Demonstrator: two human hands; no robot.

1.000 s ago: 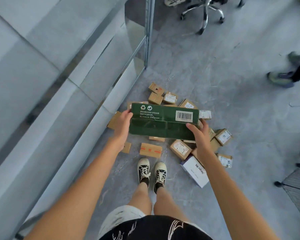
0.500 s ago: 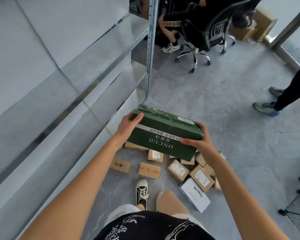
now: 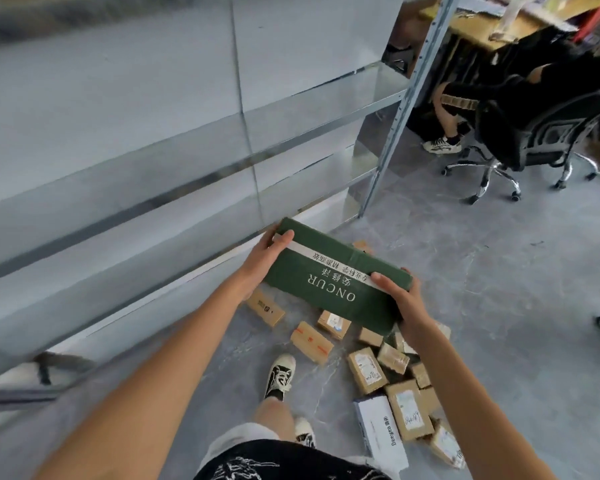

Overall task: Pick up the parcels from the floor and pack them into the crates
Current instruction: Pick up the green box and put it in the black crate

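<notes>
Green parcel (image 3: 329, 284), long flat box with "ONCUR" print and a white tape strip, is held off the floor between both hands, tilted, printed face up. Left hand (image 3: 262, 263) grips the far-left end, thumb curled over the top edge by the tape; right hand (image 3: 404, 308) grips the near-right end, thumb on top, other fingers wrapped under and hidden. Step in hand, as I read it: the carry leg, parcel lifted and not yet packed. No crate in view, so next move likely calls for turning to find one and lowering the box in flat; it's long, so it probably needs lining up with the crate's longer side. Around, big to small: metal shelving (image 3: 187, 168) left of and beyond the left fingers, close enough to clip the box's far corner on a swing; office chair (image 3: 534, 143) with a seated person well beyond the right fingers; a pile of brown parcels (image 3: 368, 370) on the floor (image 3: 499, 289) below the right fingers, a white box (image 3: 380, 433) at its near edge; own shoe (image 3: 279, 375) just beside the pile, trip risk when stepping.
</notes>
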